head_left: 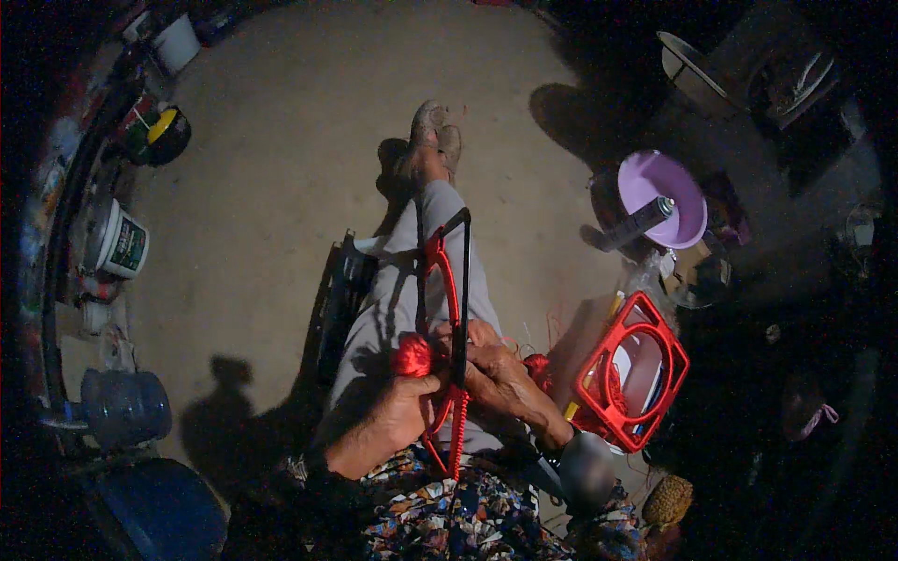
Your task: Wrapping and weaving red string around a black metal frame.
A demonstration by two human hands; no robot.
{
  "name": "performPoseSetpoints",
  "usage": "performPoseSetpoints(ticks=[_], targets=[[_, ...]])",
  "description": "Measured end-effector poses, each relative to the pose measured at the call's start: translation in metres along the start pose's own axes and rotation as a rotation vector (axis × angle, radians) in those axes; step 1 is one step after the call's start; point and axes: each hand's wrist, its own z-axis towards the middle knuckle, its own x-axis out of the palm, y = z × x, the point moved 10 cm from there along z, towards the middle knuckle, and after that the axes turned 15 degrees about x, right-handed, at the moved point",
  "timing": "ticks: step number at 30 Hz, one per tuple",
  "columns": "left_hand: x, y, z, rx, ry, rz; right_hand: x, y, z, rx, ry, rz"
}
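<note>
My left hand (407,409) is closed over my lap, with a shiny ball of red cord (412,356) at its fingers. A narrow red-and-black frame (451,280) stands over my thighs, between my hands. Red cord is wound in tight turns along its near end (459,425). On the frame's right side my right hand (500,376) has its fingers bent and closed against it; what they pinch is hidden. More red cord (538,369) bunches beside the right hand, and loose strands trail there.
At my right is a red plastic frame with a round opening (613,402). Beyond it stands a purple basin (697,210) with a dark cylinder (631,227) across its rim. A black object (348,299) lies beside my left leg. Further left are a white bucket (129,245) and blue water jug (126,409).
</note>
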Motion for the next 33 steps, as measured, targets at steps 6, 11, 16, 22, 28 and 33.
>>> performPoseSetpoints(ticks=[6,11,16,22,28,33], targets=[[0.008,0.001,-0.002,-0.028,0.003,-0.029,-0.043,0.001,-0.03,0.151,-0.128,0.076],[-0.003,0.001,-0.001,-0.006,-0.087,0.046,0.007,-0.029,-0.08,0.65,0.342,0.466],[0.002,-0.002,0.001,0.075,-0.004,-0.041,-0.021,-0.019,-0.087,0.321,0.226,0.199],[0.004,0.005,0.001,0.028,0.01,-0.02,-0.112,-0.032,-0.056,0.455,-0.471,0.572],[0.013,-0.009,0.0,0.147,0.088,0.09,-0.005,0.108,0.003,-0.357,-0.214,-0.843],[0.014,-0.005,0.002,0.1,0.055,0.009,0.046,0.054,0.019,-0.314,0.125,-1.146]])
